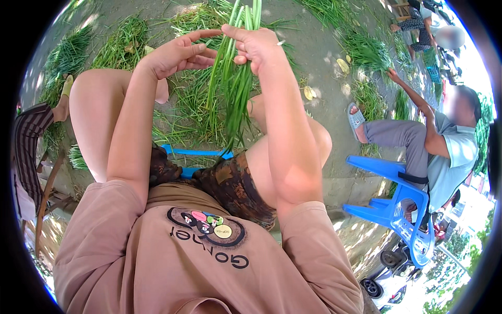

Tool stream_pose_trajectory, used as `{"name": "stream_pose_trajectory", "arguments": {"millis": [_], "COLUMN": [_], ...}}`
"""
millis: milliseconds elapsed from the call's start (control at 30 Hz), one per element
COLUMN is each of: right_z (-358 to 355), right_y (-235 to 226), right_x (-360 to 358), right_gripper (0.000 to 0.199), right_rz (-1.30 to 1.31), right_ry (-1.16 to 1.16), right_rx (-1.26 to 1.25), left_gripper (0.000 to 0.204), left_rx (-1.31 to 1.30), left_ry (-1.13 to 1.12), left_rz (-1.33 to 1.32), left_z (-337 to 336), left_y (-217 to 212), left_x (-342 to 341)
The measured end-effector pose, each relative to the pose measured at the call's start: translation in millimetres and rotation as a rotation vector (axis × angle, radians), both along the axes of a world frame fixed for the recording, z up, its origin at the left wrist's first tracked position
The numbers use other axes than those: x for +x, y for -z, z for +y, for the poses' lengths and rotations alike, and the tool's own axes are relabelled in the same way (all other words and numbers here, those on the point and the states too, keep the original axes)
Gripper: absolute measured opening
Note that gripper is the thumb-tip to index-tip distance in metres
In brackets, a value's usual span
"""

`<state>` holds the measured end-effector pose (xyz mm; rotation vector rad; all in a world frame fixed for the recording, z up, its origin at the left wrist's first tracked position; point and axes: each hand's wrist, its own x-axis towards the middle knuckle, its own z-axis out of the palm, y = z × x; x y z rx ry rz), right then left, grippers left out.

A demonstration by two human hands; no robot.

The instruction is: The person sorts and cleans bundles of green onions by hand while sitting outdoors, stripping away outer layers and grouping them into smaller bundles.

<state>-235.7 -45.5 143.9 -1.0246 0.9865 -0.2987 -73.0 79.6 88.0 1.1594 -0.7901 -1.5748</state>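
While the ground [334, 144] is carrying scattered greens [191, 107], a bundle of long green stalks [232, 97] is hanging above them, its leaf ends drooping loose. The right hand [260, 47] is clasping it in its grip; the left hand [178, 55] is hovering just beside, fingers parted and empty. If that single grip is slackening, I'm thinking, outer strands could be sliding free and tangling with the scattered greens.

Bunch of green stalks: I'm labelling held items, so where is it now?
In the head view, the bunch is at upper centre, held in the right hand, just right of the left hand.
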Motion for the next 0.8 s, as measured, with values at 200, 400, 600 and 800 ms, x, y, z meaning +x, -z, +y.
{"name": "stream_pose_trajectory", "arguments": {"millis": [200, 400, 600, 800], "right_z": [3, 6, -2, 11], "right_y": [-2, 4, 12, 15], "right_x": [3, 4, 4, 10], "right_gripper": [0.026, 0.020, 0.023, 0.020], "right_rz": [0.022, -0.092, -0.113, -0.123], "right_ry": [0.143, 0.237, 0.243, 0.309], "right_rx": [-0.012, 0.145, 0.257, 0.325], "left_gripper": [0.064, 0.045, 0.047, 0.028], "left_rx": [0.059, -0.313, -0.222, -0.346], "left_ry": [-0.123, -0.161, -0.094, -0.185], "left_rz": [-0.469, -0.930, -1.401, -1.619], "left_z": [14, 13, -2, 5], "left_y": [-31, -62, -67, -73], "left_x": [13, -12, -49, -54]}}
